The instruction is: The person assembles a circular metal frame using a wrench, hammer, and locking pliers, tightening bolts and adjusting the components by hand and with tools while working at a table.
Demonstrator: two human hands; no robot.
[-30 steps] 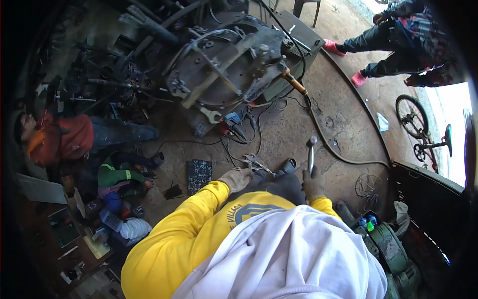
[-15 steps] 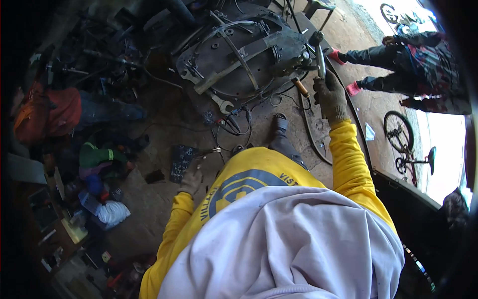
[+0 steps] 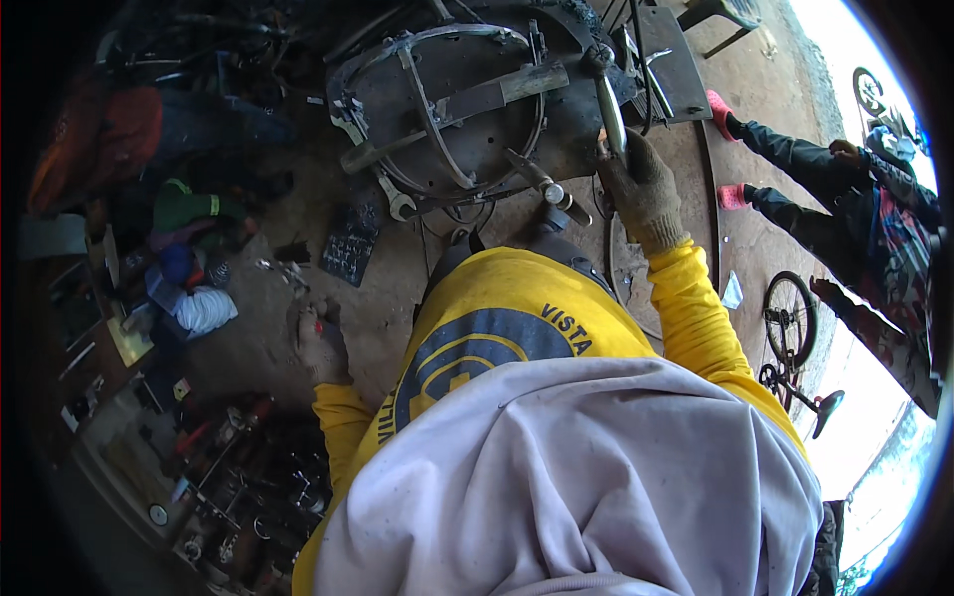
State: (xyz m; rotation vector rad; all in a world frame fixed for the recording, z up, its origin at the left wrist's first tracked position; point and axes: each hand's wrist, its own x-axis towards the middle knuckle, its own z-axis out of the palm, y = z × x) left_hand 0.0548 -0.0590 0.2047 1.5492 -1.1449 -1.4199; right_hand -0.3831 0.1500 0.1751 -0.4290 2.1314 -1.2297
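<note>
My right hand (image 3: 646,194), in a brown work glove, is closed around the bare metal shaft of a tool (image 3: 610,107). Its dark, blunt head (image 3: 598,58) is at the edge of a large round metal assembly (image 3: 467,129). Down at the left, my gloved left hand (image 3: 320,346) is out to the side with its fingers curled. A small silvery metal tool (image 3: 283,273) extends from it, blurred, so its kind is unclear. A hammer (image 3: 549,187) shows at the near edge of the assembly. An open-ended wrench (image 3: 397,202) sticks out beside it.
A dark, marked flat piece (image 3: 350,243) lies on the floor. At the left, a person in green (image 3: 189,211) is low down near another in orange (image 3: 109,149). A person in pink footwear (image 3: 795,164) is at right, near a bicycle (image 3: 790,323). A stool (image 3: 730,15) stands far right.
My left hand has swung outward to the left with the silvery tool. My right hand has moved slightly left with its tool. The view has shifted, and the hammer now shows near the assembly.
</note>
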